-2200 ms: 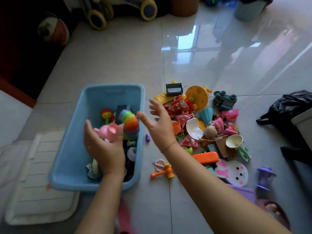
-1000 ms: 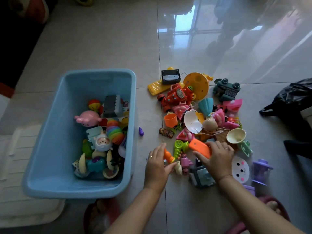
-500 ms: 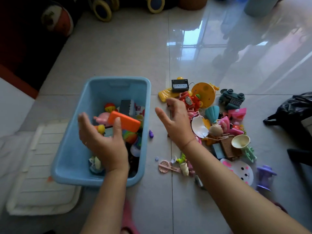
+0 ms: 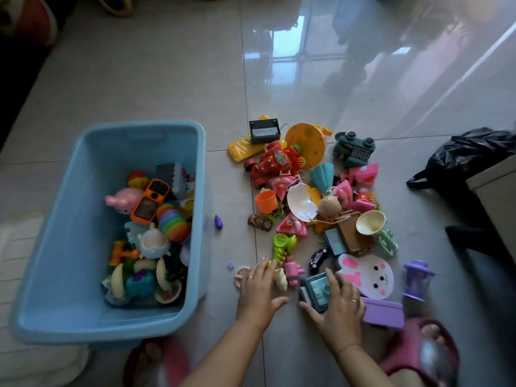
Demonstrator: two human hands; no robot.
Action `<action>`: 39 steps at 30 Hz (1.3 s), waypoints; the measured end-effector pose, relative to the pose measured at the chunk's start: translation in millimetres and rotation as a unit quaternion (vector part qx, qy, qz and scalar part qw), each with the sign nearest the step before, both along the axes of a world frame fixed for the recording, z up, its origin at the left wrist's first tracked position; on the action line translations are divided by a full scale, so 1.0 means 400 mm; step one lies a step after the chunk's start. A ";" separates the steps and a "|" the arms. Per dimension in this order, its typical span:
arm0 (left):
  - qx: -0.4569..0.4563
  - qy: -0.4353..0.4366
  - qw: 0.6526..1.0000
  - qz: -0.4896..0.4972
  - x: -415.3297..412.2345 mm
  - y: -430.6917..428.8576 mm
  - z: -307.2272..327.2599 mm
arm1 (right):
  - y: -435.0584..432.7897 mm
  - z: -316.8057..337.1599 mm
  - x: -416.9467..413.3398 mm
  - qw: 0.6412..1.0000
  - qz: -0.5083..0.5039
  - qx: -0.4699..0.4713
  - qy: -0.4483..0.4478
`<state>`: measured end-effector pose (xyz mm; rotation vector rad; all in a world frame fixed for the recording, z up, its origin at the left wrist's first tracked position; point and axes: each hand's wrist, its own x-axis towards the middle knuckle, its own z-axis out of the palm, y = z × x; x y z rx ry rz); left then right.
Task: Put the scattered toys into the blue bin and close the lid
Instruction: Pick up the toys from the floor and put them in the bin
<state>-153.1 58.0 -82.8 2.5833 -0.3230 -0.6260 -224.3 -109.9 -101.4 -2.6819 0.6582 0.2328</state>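
Observation:
The blue bin (image 4: 139, 127) stands open on the tiled floor at the left, with several toys in it, an orange toy phone (image 4: 150, 203) on top. Scattered toys (image 4: 304, 202) lie in a pile to its right. My left hand (image 4: 258, 293) reaches flat over small toys at the pile's near edge, fingertips by a green toy (image 4: 282, 245) and a pink disc (image 4: 241, 275). My right hand (image 4: 339, 301) grips a grey-teal box toy (image 4: 314, 289), thumb at its near corner, fingers across its right side.
A white bunny-face plate (image 4: 371, 276), a purple box (image 4: 384, 312) and a purple lantern toy (image 4: 417, 277) lie right of my right hand. A black bag (image 4: 469, 160) sits far right. A white ribbed panel (image 4: 16, 247) lies left of the bin. My slippered feet (image 4: 418, 356) are near.
The orange phone has dropped into the bin. Both hands have come back from over the bin to the near edge of the pile, and my right hand has taken hold of the grey-teal toy.

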 end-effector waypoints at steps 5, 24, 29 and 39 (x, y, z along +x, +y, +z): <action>0.027 -0.018 0.999 -0.037 0.022 -0.032 -0.026 | 0.033 -0.017 0.009 1.000 0.019 0.000 -0.008; -0.213 -0.245 0.925 0.195 0.048 0.047 0.223 | 0.118 0.246 0.232 0.921 -0.150 0.218 -0.287; -0.271 -0.350 0.816 0.371 0.182 0.167 0.409 | 0.293 0.426 0.427 0.893 -0.006 0.301 -0.335; -0.154 -0.256 0.860 0.414 0.490 0.401 0.417 | 0.489 0.422 0.644 0.900 0.144 0.320 -0.257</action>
